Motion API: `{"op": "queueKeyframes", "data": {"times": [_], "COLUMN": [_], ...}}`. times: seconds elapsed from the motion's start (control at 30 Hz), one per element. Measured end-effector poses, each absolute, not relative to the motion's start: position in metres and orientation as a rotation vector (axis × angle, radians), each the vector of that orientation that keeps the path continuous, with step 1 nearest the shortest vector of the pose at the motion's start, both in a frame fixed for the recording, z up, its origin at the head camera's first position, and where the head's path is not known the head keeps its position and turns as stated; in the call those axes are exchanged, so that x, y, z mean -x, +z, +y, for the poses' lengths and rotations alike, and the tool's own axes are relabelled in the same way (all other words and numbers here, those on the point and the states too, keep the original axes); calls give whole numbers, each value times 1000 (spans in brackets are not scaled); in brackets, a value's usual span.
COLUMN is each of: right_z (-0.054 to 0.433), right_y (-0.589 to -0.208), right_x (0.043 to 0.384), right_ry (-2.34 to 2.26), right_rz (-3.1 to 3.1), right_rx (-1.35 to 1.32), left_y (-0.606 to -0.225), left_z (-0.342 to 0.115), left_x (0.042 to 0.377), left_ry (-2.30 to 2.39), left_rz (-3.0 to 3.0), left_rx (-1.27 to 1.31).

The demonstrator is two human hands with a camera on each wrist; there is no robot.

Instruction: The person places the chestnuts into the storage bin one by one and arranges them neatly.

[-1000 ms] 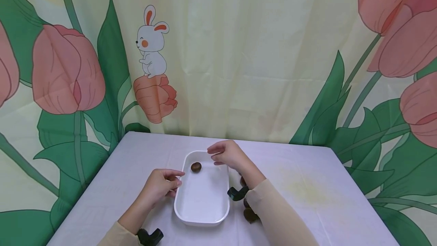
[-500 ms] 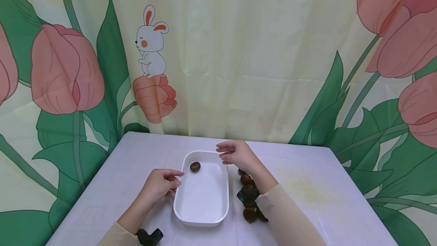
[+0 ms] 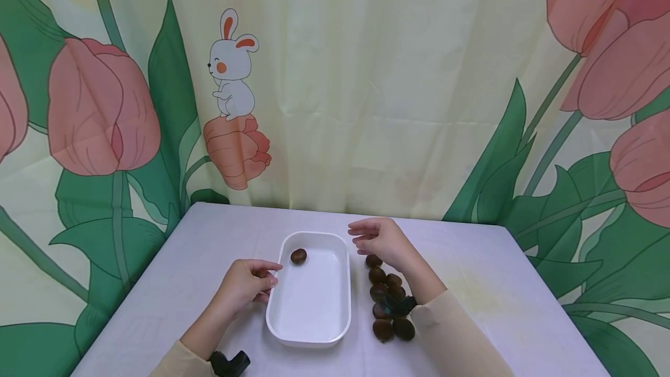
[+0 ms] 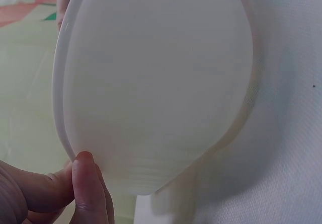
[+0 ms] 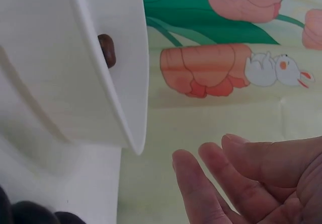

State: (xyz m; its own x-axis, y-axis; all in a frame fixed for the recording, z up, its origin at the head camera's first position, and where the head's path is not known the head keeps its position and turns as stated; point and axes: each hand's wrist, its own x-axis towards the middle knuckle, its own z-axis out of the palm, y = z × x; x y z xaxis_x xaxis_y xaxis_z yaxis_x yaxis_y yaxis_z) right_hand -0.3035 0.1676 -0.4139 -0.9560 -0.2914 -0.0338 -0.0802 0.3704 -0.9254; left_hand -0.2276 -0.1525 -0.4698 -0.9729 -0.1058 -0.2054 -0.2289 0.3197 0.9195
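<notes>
A white rectangular tray (image 3: 309, 307) with rounded corners stands mid-table. One brown chestnut (image 3: 299, 256) lies inside it, toward the far left corner, and the right wrist view shows this chestnut (image 5: 107, 51) partly behind the rim. My left hand (image 3: 247, 283) pinches the tray's left rim; in the left wrist view the thumb (image 4: 89, 183) presses against the outer wall. Past the tray's far right corner, my right hand (image 3: 383, 242) is raised with nothing in it, fingers loosely bent and thumb apart. Below that hand and wrist, several chestnuts (image 3: 382, 330) sit in a group.
A white cloth covers the table (image 3: 471, 330). Behind it hangs a curtain (image 3: 398, 103) printed with tulips and a rabbit. The black wrist camera (image 3: 403, 306) on the right arm hides part of the chestnut group.
My right hand has moved right, from over the tray's far right corner to beyond it, uncovering more of the chestnuts. The left hand keeps its place on the rim.
</notes>
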Motion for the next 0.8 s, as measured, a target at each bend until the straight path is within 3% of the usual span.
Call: {"op": "queueKeyframes", "data": {"times": [0.8], "right_z": [221], "right_y": [-439], "right_x": [301], "right_ry": [-1438], "right_rz": [2581], "right_rx": [119], "left_y": [-471], "left_z": [-152], "left_x": [229], "left_ry": [1740], "left_rz": [2477], "left_rx": [322]}}
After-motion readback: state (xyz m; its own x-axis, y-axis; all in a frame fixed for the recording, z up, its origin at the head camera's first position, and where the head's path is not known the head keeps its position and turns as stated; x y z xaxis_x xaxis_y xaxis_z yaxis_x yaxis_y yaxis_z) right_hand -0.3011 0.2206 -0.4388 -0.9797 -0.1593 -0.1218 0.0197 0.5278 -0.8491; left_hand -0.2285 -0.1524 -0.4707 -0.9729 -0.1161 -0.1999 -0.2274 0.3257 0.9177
